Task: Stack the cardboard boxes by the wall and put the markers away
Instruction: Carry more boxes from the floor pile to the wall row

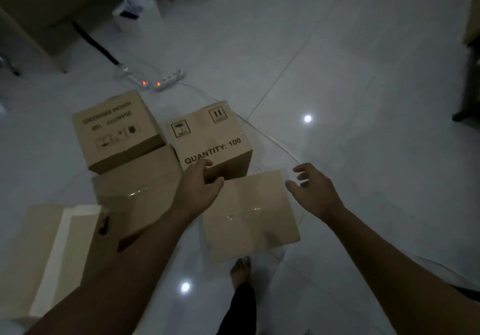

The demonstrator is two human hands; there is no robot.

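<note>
Several cardboard boxes lie on the pale tiled floor. A printed box reading "QUANTITY: 100" (207,137) stands in the middle, with a second printed box (117,129) to its left. A plain taped box (137,189) sits in front of that one. Nearest me is a plain box (252,215). My left hand (200,186) reaches over the near edge of the "QUANTITY: 100" box, fingers curled at its front face and the plain box's far left corner. My right hand (311,189) hovers open just right of the plain box's far right corner, touching nothing. No markers are visible.
Two white power strips (155,78) with lit switches and cables lie beyond the boxes. A flattened or open carton (49,251) sits at the lower left. Furniture legs and more cartons stand at the far left and back. My bare foot (241,269) is below the nearest box.
</note>
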